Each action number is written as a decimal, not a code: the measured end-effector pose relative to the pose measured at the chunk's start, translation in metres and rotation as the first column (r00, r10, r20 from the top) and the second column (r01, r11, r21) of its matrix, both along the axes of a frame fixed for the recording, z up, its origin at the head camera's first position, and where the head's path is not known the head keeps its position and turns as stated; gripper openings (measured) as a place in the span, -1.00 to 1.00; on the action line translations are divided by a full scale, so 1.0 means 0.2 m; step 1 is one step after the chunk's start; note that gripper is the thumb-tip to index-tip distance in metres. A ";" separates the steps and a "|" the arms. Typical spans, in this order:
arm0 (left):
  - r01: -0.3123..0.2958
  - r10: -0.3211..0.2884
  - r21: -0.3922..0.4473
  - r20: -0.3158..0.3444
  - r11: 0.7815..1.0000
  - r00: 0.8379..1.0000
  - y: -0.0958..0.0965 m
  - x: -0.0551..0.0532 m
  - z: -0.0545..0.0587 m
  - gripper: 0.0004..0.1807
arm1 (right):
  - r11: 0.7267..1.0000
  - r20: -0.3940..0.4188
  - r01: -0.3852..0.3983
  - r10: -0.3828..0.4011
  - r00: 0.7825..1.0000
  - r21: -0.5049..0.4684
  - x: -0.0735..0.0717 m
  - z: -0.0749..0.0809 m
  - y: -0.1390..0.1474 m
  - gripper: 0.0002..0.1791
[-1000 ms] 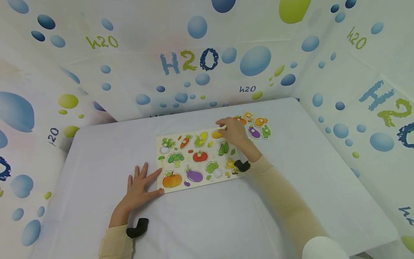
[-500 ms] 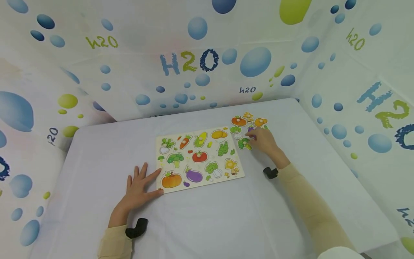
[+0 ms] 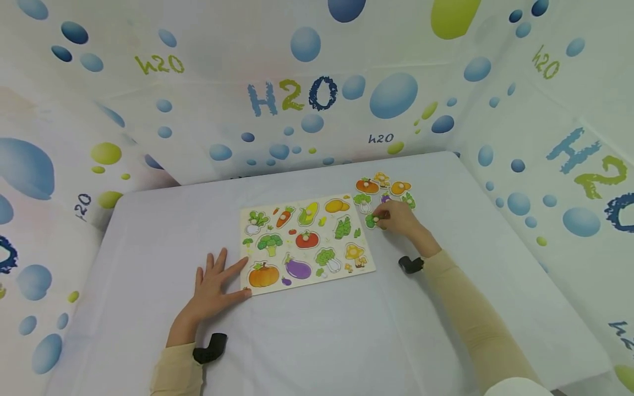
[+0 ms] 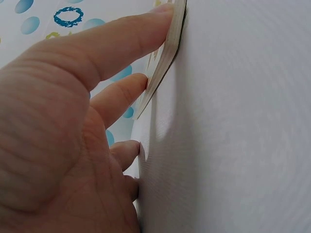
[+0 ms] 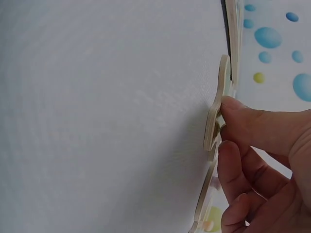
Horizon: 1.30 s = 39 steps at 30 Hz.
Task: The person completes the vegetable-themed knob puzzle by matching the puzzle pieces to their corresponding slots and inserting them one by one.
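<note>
A vegetable peg puzzle board (image 3: 292, 251) lies on the white table. My left hand (image 3: 210, 294) rests with spread fingers at its left side; in the left wrist view the thumb and index finger touch the board edge (image 4: 171, 46). Just right of the board, my right hand (image 3: 398, 218) pinches a broccoli puzzle piece (image 3: 370, 221) by its knob between thumb and index finger. The right wrist view shows that wooden piece (image 5: 212, 124) edge-on, with the other fingers curled below it. Part of the broccoli is hidden by the fingertips.
Beyond the right hand lie loose pieces: a pumpkin (image 3: 367, 186), mushrooms (image 3: 381, 179), potatoes (image 3: 400, 188), a bok choy (image 3: 364, 202), a partly hidden eggplant (image 3: 386, 197) and a green piece (image 3: 408, 200). Printed cloth walls (image 3: 208, 110) stand behind the table (image 3: 317, 341).
My right hand has moved right from the board's potato spot to the loose pieces, then slightly down-left, and now pinches the broccoli piece. The left hand stays put.
</note>
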<state>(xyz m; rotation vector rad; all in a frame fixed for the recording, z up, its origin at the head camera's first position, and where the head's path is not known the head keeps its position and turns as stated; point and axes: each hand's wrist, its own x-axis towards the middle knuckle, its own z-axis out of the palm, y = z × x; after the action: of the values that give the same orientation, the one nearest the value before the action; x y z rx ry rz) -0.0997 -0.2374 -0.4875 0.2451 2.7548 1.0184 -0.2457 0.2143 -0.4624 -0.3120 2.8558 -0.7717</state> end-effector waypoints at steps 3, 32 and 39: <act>0.000 0.000 -0.007 -0.004 1.000 1.000 0.00 0.00 0.00 -0.14 | 1.000 0.024 -0.003 0.004 1.000 -0.025 -0.01 0.00 0.01 -0.79; -0.001 0.001 -0.010 -0.003 1.000 1.000 0.00 -0.01 -0.02 -0.14 | 0.986 -0.104 0.103 -0.116 0.988 -0.130 0.01 0.17 -0.25 -0.88; -0.003 0.003 -0.002 0.003 1.000 1.000 0.00 0.00 0.00 -0.14 | 0.977 -0.131 -0.016 -0.013 0.991 -0.213 0.05 0.18 -0.57 -0.89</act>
<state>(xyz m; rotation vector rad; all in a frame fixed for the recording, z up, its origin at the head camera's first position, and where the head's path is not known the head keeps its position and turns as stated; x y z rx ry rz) -0.1002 -0.2371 -0.4884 0.2386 2.7543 1.0166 -0.2356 0.1001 -0.4258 -0.4073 2.8960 -1.1007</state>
